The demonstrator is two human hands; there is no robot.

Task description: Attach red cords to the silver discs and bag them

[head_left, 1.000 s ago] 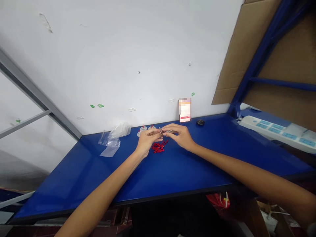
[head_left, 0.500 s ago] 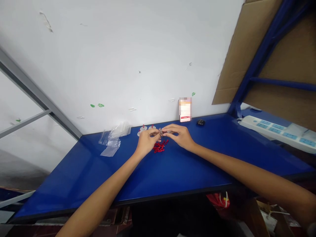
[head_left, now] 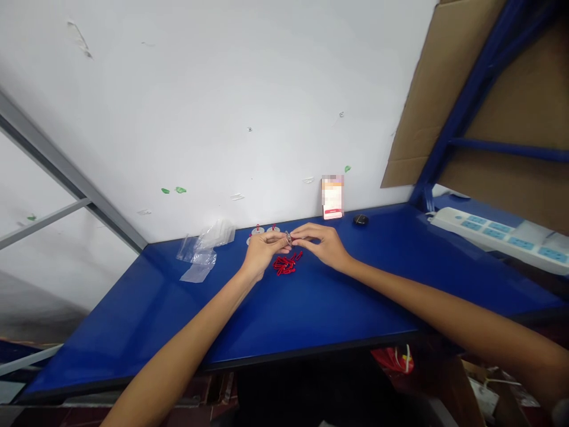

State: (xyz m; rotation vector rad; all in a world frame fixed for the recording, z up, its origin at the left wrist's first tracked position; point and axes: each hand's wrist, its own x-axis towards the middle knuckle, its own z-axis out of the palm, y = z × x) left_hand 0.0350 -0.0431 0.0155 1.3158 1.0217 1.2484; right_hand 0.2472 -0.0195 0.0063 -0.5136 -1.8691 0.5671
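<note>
Grey metal frame: (head_left: 84, 196) far out to the left of the left hand (head_left: 263, 250), slanting in front of the white wall (head_left: 213, 101).
Clear plastic bags: (head_left: 199, 265) overlapping in a loose heap on the blue table (head_left: 311, 320), to the left of the left hand and apart from it.
Pale discs: (head_left: 273, 229) on the table just beyond the left hand, which partly covers them; red loops show on them.
Left hand: thumb and fingers pinched on the left side of a small disc.
Small disc: (head_left: 288, 238) between the fingertips of both hands, tilted nearly edge-on and raised off the table.
Red cords: (head_left: 284, 265) a small tangled pile on the table, just nearer the wearer than the fingertips.
Right hand: (head_left: 325, 244) thumb and forefinger curved in to the disc's right side; whether they grip it or only touch it, I cannot tell.
Phone: (head_left: 333, 201) beyond the right hand, leaning upright on the wall, screen lit and partly blurred.
Black object: (head_left: 360, 220) beyond the right hand and to its right, lying on the table.
White power strip: (head_left: 498, 235) well to the right of the right hand.
</note>
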